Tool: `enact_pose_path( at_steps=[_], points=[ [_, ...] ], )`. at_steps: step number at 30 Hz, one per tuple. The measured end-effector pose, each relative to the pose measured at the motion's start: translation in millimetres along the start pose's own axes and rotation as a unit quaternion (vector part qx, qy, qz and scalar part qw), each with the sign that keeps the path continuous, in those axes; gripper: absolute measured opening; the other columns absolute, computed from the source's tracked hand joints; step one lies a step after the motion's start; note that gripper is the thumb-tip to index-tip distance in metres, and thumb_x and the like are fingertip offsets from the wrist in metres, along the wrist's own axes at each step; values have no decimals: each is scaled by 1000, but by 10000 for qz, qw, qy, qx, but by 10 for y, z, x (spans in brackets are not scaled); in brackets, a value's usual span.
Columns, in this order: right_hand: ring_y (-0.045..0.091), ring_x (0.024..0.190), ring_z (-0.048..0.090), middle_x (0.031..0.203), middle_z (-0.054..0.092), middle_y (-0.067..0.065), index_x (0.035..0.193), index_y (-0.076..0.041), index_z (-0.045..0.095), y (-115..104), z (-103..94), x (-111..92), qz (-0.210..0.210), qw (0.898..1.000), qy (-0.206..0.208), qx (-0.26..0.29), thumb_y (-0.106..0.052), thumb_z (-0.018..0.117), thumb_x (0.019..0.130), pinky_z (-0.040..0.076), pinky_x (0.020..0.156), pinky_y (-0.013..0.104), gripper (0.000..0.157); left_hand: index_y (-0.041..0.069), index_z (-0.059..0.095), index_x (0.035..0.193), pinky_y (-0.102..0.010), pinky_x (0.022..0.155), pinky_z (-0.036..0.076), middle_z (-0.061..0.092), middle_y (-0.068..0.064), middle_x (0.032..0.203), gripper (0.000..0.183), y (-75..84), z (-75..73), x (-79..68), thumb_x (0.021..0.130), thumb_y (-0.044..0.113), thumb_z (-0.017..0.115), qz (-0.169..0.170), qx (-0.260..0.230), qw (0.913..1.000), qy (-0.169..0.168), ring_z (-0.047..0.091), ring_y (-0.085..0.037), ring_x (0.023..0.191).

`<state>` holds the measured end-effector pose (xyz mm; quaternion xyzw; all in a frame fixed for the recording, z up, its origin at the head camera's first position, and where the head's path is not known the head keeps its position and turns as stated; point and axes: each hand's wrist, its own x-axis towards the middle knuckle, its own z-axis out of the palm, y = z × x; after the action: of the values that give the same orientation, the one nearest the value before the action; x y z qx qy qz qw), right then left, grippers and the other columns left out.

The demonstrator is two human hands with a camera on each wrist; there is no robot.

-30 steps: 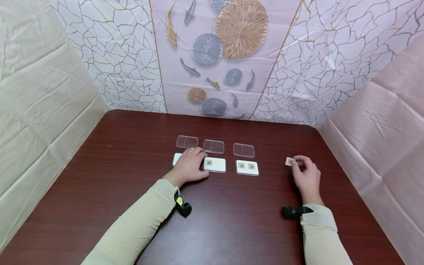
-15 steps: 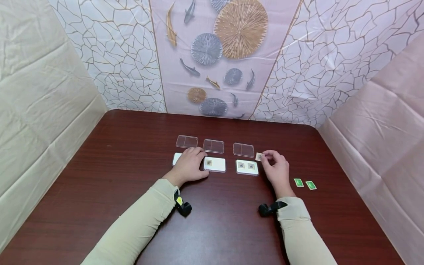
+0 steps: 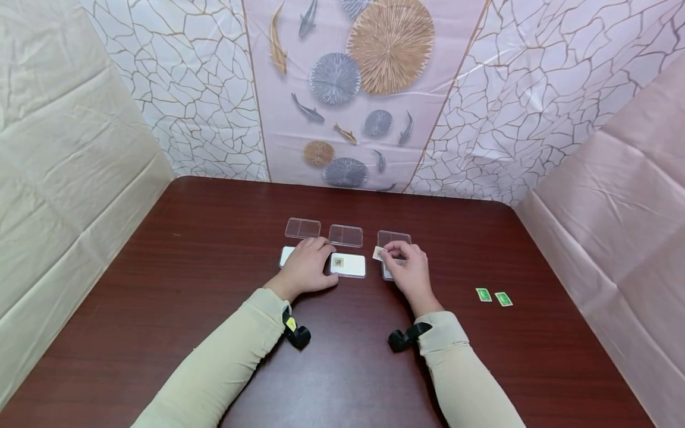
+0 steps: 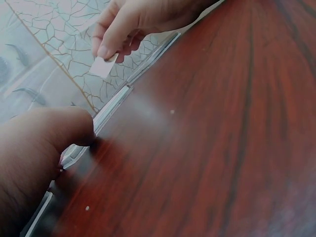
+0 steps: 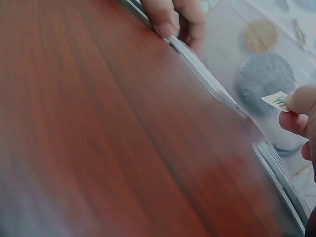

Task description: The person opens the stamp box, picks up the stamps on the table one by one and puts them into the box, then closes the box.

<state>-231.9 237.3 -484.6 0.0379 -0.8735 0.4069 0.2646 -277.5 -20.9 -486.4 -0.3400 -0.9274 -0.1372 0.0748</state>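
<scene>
A red-brown table (image 3: pixel 348 368) bears clear covers (image 3: pixel 302 227), white holders (image 3: pixel 355 266) and green cards (image 3: pixel 483 295).

Bare right hand (image 3: pixel 411 273) swings leftward

A second ago it was far out to the right; half a second later it had come just right of the rightmost white rectangular case (image 3: pixel 387 273). Now it is above that case, and the small cream paper square with a printed picture (image 3: pixel 378 254) in its pinch has travelled along. I could see two printed squares in the case before; the hand now blocks them. The near part of the clear rectangular plastic lid (image 3: pixel 393 236) behind has become covered too. Two small green paper rectangles (image 3: pixel 483 295), hidden by the hand at first, have come into sight. The black wrist-worn camera (image 3: pixel 402 339) has shifted left.
</scene>
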Motion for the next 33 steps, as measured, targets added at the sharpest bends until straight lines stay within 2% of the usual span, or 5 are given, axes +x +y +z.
enact_pose_path(
  at_steps=[12, 18, 25, 33],
  points=[
    [25, 87, 57, 74, 72, 1, 91, -11, 73, -150, 267, -40, -396, 9972, -619, -149, -12, 79, 85, 32, 97, 51, 8, 7, 66, 124, -44, 113, 34, 59, -9, 126, 61, 7, -5, 1, 78, 47, 68, -28, -41, 10000, 67, 53, -28, 122],
    [24, 88, 55, 74, 68, -3, 91, -15, 73, -203, 347, -51, -413, 9925, -873, -747, -17, 77, 86, 32, 97, 51, 7, 6, 66, 125, -43, 113, 34, 60, -9, 126, 63, 6, 12, 9, 78, 48, 68, -49, -38, 10000, 58, 53, -27, 121],
    [25, 91, 55, 71, 66, -8, 94, -17, 73, -270, 353, -54, -884, 9766, -1007, -1684, -19, 76, 87, 30, 103, 55, 7, 7, 66, 125, -44, 113, 34, 59, -8, 126, 62, 3, 16, 8, 78, 47, 68, -50, -39, 10000, 19, 53, -27, 122],
    [24, 89, 53, 72, 66, -8, 91, -19, 72, -264, 353, -55, -1143, 9701, -994, -1896, -18, 78, 85, 31, 101, 55, 8, 7, 66, 124, -44, 113, 34, 60, -8, 126, 62, -11, 20, 2, 78, 48, 68, -26, -35, 10000, 62, 53, -27, 122]
  ],
)
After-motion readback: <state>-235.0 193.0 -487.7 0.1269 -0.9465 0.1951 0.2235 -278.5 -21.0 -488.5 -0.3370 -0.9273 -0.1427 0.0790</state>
